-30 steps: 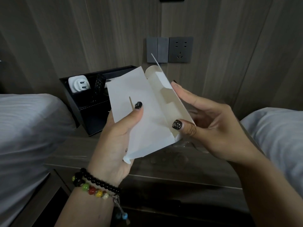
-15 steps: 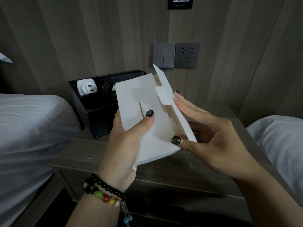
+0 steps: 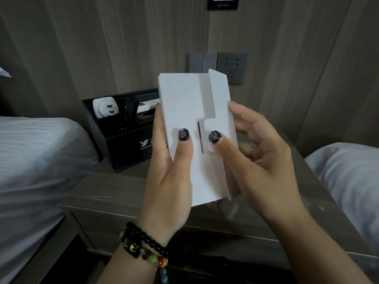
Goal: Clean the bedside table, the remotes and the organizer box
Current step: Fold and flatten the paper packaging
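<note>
A: Head view, and both hands are up over the table [image 3: 127, 193]. The left hand [image 3: 170, 177] grips a white folded card sleeve [image 3: 184, 103] by its left edge, thumb flat on the front face.

B: And the right hand [image 3: 264, 160]?

A: It holds the sleeve's right flap, thumb pressing the little tab [image 3: 211, 128] just beside the slot [image 3: 200, 138], with the fingers [image 3: 242, 113] curled round behind. So neither hand is free; both hold the same card.

B: Where are the task's own things?

A: The organizer box [image 3: 127, 148] sits at the table's back left corner, behind and left of the left hand, partly hidden by the sleeve. A dark remote [image 3: 128, 111] stands tilted in it, beside a white plug adapter [image 3: 105, 108]; another white item lies further right inside, but I can't tell what it is.

B: The key relation?

A: The tab lies just right of the slot, and the slot runs upright along the sleeve's long axis. My judgement: the tab needs to travel left into it. After that, the left hand is nearer the box.

B: The wiping?

A: No cloth is visible; cleaning looks not yet under way.
</note>
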A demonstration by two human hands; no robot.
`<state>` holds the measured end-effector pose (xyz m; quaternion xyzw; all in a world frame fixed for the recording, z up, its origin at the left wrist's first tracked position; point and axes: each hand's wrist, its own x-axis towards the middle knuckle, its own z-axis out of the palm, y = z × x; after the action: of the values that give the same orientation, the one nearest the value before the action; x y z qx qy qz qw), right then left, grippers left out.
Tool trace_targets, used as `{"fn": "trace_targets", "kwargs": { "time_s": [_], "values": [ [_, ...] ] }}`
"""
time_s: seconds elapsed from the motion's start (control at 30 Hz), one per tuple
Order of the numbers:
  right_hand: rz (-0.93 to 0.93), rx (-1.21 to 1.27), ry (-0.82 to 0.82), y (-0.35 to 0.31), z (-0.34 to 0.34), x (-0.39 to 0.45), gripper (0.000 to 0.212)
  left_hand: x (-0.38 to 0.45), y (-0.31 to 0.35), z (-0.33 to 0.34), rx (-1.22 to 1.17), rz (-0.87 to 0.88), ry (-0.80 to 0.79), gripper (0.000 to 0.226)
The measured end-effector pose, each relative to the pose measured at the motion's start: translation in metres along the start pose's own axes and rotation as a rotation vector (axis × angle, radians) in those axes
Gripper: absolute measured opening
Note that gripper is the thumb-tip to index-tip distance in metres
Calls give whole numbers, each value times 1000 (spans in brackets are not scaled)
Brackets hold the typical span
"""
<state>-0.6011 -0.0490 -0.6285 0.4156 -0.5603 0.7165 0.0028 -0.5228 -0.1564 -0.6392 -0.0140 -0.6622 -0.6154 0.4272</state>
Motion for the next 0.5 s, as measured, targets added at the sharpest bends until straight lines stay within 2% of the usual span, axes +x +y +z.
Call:
{"fn": "trace_targets", "kwargs": {
  "time_s": [0.23, 0.5],
  "values": [
    [-27, -153, 72, 4, 5, -6, 58, -4, -4, 1, 119, 52, 4, 59],
    [-40, -153, 107, 5, 6, -7, 55, -3, -5, 4, 139, 60, 13, 61]
  ]
}}
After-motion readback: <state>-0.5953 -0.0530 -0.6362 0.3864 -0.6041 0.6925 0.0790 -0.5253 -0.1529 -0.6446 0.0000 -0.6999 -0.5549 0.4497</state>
